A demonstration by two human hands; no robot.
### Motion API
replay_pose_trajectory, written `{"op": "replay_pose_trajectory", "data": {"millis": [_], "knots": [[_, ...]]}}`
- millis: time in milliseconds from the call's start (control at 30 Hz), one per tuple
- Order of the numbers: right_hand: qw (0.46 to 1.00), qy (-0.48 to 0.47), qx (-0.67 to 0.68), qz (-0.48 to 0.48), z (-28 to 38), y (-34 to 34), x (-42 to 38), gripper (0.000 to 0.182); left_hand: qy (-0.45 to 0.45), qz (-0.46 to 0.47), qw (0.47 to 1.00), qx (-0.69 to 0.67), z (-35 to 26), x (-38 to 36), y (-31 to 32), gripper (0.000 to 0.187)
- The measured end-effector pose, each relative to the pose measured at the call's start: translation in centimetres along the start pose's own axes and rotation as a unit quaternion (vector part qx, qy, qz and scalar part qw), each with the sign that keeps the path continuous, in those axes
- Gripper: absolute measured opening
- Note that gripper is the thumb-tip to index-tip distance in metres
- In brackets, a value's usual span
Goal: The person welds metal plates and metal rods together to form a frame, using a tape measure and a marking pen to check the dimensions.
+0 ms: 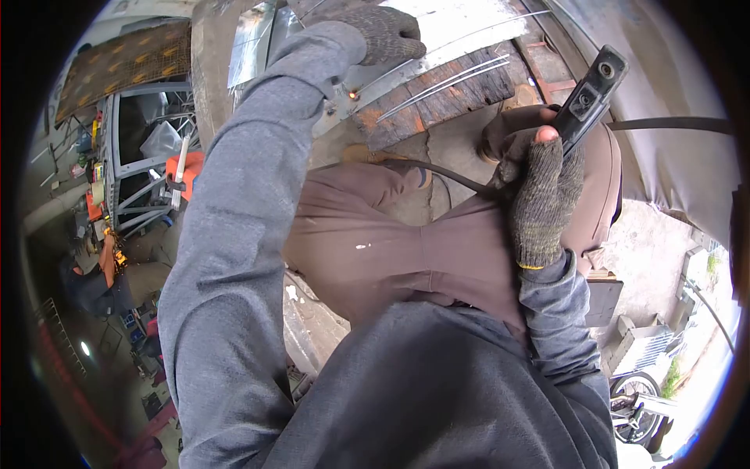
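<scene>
**Steady the sheet, keep the holder ready**

The left hand (384, 33), gloved, presses down closed on the metal sheet (461, 31) at the far edge of the wooden block (437, 98), beside a small glowing spot (353, 94). The right hand (539, 191) grips the black electrode holder (590, 94) above the knee, its cable (672, 123) running right. I think it is best to hold the sheet flat and bring the holder slowly.

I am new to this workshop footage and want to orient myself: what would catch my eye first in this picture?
First, the right hand in a knitted glove, gripping a black tool at the upper right, its cable running off to the right. Next, the left hand, also gloved, reaching up to a metal sheet at the top centre, with a small orange spark just below it.
</scene>
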State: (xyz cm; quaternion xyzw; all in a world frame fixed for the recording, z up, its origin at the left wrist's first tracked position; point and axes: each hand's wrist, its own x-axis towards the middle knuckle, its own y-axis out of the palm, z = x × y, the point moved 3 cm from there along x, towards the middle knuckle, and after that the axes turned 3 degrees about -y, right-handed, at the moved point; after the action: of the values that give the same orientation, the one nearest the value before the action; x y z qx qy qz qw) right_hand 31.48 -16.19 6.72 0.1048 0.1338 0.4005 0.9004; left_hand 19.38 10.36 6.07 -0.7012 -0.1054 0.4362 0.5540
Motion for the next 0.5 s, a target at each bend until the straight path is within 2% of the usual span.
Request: {"op": "replay_pose_trajectory", "data": {"millis": [100, 167, 233, 300, 367, 433, 500], "knots": [[1.000, -0.004, 0.016, -0.012, 0.3, 1.0, 1.9, 0.042, -0.014, 0.002, 0.998, 0.065, -1.9, -0.7, -1.2, 0.046], [0.999, -0.012, 0.024, -0.017, 0.7, 1.3, 3.3, 0.043, -0.032, 0.016, 0.999, 0.039, -1.2, 0.7, -0.1, 0.046], [1.000, 0.017, 0.023, -0.010, 0.6, 1.0, 3.3, 0.043, 0.036, 0.009, 0.999, 0.006, -0.6, 1.9, 1.1, 0.041], [1.000, 0.014, 0.022, -0.007, -0.3, 0.3, 3.6, 0.043, 0.041, 0.015, 0.999, -0.002, -1.2, 1.6, 0.5, 0.040], [0.999, -0.023, -0.046, 0.001, -0.7, -0.7, 3.7, 0.054, 0.029, 0.040, 0.997, 0.065, -1.9, 0.9, 0.2, 0.037], [1.000, -0.014, -0.028, -0.003, 0.1, -0.5, 3.2, 0.055, 0.026, 0.032, 0.997, 0.063, -2.3, -0.2, 0.0, 0.033], [0.999, 0.039, -0.018, 0.006, -0.5, -0.9, 3.0, 0.054, 0.018, 0.048, 0.997, 0.061, -2.1, -1.4, 0.0, 0.030]]}}
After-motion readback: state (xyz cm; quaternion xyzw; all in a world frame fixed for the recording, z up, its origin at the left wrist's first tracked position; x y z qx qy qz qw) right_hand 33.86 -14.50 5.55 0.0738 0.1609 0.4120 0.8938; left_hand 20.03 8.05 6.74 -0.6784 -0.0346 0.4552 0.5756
